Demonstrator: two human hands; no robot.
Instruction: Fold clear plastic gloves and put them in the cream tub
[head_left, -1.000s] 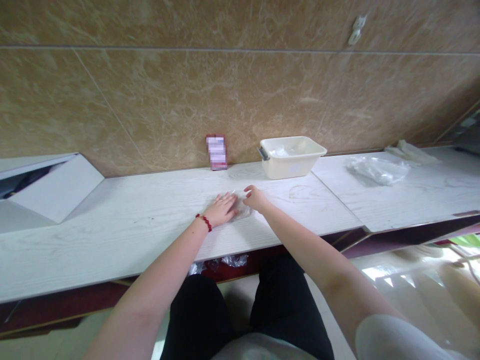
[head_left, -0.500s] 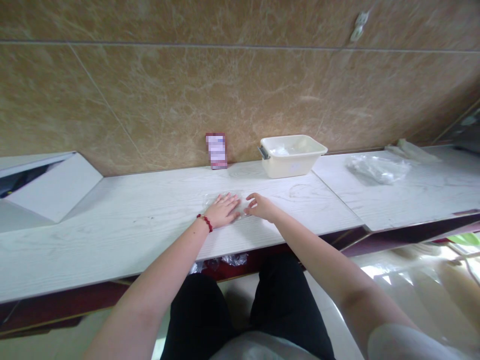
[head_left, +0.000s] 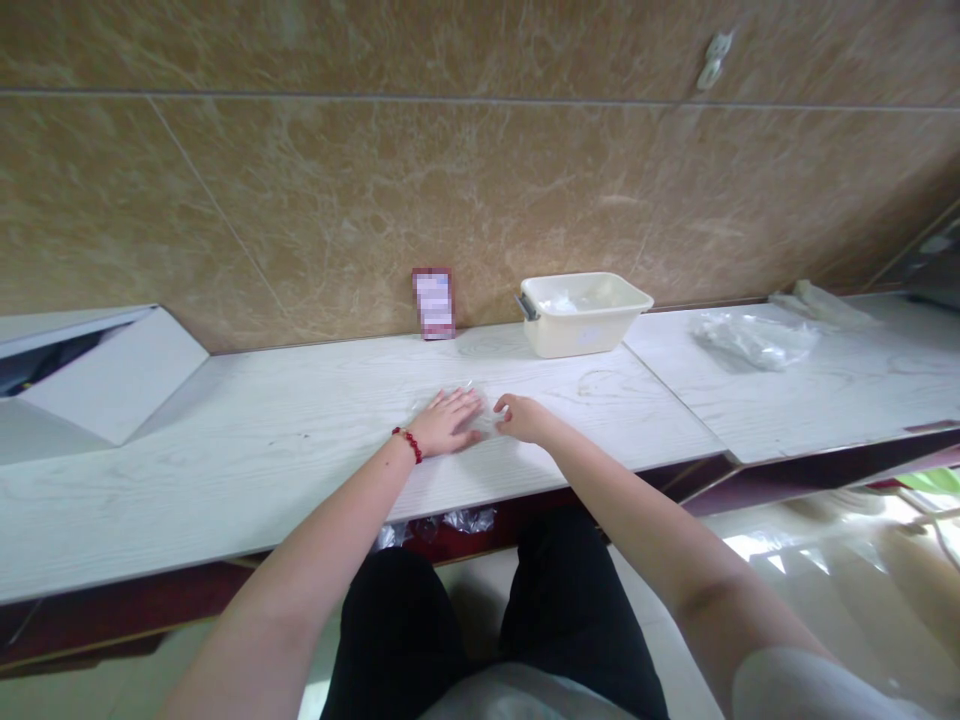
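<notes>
A thin clear plastic bag (head_left: 486, 420) lies on the white wood-grain counter, much of it covered by my left hand. Palm down with fingers spread, my left hand (head_left: 446, 422) presses flat on the bag; a red bead bracelet circles the wrist. Just to its right, my right hand (head_left: 521, 417) is curled at the bag's right edge, thumb and fingers drawn together on the film. The bag's outline is faint against the counter.
A cream plastic bin (head_left: 585, 330) with clear plastic inside stands near the wall. Left of it a small card or packet (head_left: 435, 303) leans upright. A crumpled plastic bag (head_left: 757, 340) lies to the right, and a white open box (head_left: 112, 375) sits at the left.
My right hand's fingers have closed in and the hand has shifted slightly right. My left hand stays flat on the bag, its thumb a little lower.
</notes>
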